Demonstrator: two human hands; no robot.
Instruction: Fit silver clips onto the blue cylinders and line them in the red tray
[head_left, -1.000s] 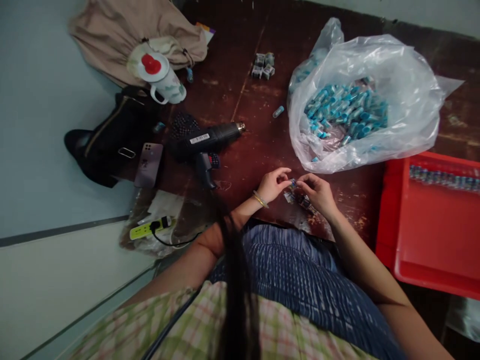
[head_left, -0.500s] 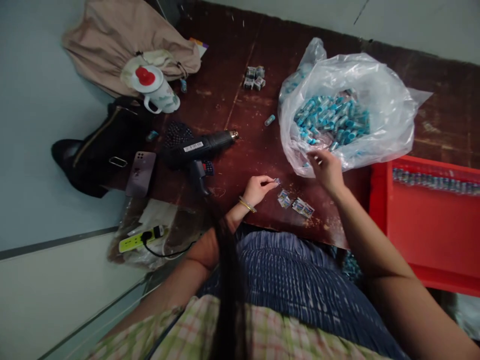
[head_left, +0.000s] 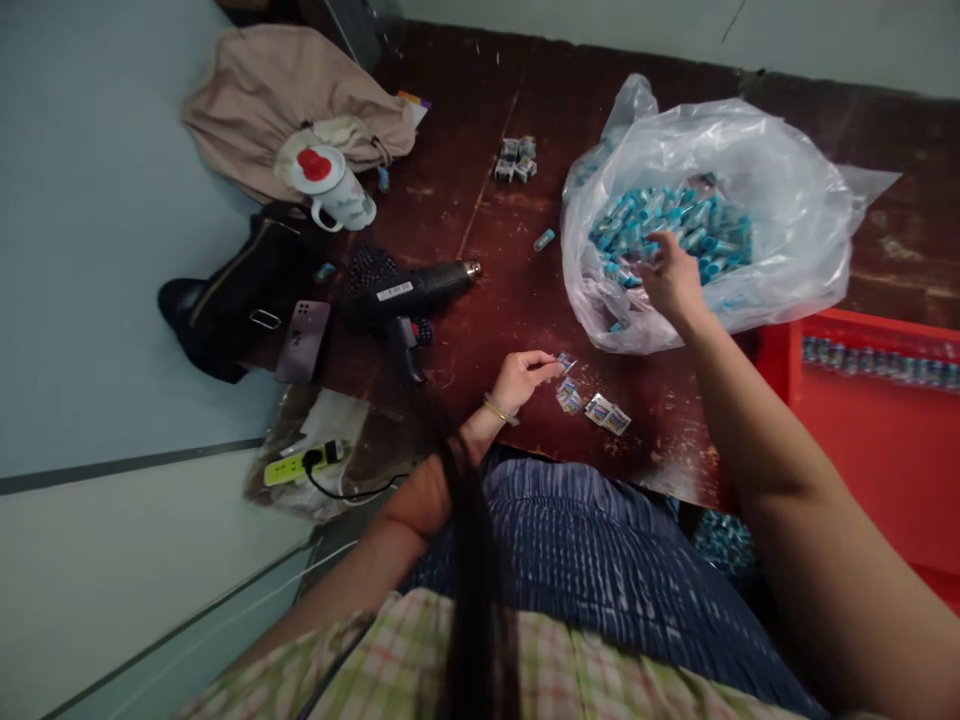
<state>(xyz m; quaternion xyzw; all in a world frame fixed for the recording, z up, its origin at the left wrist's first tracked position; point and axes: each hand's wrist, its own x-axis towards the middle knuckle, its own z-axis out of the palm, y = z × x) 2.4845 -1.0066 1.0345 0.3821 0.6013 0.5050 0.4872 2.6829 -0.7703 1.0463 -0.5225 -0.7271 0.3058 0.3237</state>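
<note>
My left hand (head_left: 519,384) is closed in a pinch on a small printed label (head_left: 565,362) just above the table. Right below it lies a little pile of similar labels (head_left: 568,396), and more labels (head_left: 608,414) lie to its right. My right hand (head_left: 672,278) reaches over the near rim of a clear plastic bag (head_left: 802,215), its fingers apart above the heap of small blue-capped vials (head_left: 694,225) inside. Nothing shows between those fingers, though the fingertips partly blend with the vials.
A black heat gun (head_left: 412,295) lies left of my hands. Beyond it are a lidded mug (head_left: 349,200), a phone (head_left: 303,342) and a black bag (head_left: 232,290). A red tray (head_left: 870,440) with a row of vials stands at right. One loose vial (head_left: 544,240) and several stacked bundles (head_left: 516,160) sit farther back.
My right hand has moved from the bag's near edge forward and right, over the vials. My left hand keeps its pinch in nearly the same place. The view has shifted slightly.
</note>
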